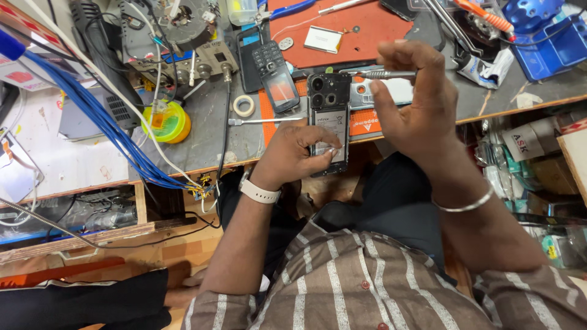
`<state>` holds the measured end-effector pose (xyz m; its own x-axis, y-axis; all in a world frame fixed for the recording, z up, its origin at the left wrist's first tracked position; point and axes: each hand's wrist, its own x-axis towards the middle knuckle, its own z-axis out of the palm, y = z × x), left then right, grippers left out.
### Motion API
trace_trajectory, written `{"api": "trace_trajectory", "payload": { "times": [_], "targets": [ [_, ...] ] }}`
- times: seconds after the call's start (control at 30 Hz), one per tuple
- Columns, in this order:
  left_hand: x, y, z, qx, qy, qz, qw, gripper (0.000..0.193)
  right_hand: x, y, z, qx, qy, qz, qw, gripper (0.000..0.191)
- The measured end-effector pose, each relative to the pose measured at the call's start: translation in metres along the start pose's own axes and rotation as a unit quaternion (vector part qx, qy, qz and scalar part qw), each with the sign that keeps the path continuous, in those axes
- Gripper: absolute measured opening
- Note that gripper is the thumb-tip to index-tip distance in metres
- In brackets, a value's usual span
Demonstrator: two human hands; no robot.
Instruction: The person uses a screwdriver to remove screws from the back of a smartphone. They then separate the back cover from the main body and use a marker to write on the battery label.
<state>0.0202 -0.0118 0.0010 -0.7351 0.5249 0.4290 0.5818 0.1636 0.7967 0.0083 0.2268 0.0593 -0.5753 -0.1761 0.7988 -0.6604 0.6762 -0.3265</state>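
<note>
— Cluttered, that grey workbench (pixel 208 131): what lies on it?

— An orange-red rubber mat (pixel 361 27), a black keypad phone with a lit orange screen (pixel 276 76), a small roll of white tape (pixel 244 105), a round yellow-green tin (pixel 166 121) and a bundle of blue wires (pixel 104 119) running off the edge.

— And the person's hands?

— The left hand (pixel 299 153), a white band on its wrist, curls its fingers around the lower part of an opened black smartphone with its back cover off (pixel 329 122), held upright at the bench's front edge. The right hand (pixel 416 101) pinches a slim silver screwdriver (pixel 382 74) between thumb and fingers, level, just above the phone's camera end.

— Does the tip touch the phone?

— That cannot be told.
</note>
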Motion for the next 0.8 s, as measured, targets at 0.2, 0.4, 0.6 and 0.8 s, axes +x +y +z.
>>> {"api": "trace_trajectory", "payload": {
  "times": [0.2,0.4,0.6,0.8],
  "targets": [
    [-0.001,0.001,-0.003,-0.033,-0.016,-0.029,0.999,0.017,0.012,-0.007,-0.014,0.019,-0.04,-0.031,0.999,0.036],
    [-0.001,0.001,-0.004,-0.015,-0.014,-0.022,1.0,0.017,0.013,-0.001,-0.017,0.014,-0.067,-0.033,0.997,0.03],
    [-0.001,0.001,-0.004,-0.033,-0.024,-0.027,0.999,0.016,0.01,0.002,-0.017,0.049,-0.066,-0.015,0.996,0.03],
    [-0.001,0.002,-0.003,-0.003,-0.012,-0.04,0.999,0.015,0.01,0.003,-0.011,0.053,-0.056,-0.002,0.997,0.034]
  ]
}}
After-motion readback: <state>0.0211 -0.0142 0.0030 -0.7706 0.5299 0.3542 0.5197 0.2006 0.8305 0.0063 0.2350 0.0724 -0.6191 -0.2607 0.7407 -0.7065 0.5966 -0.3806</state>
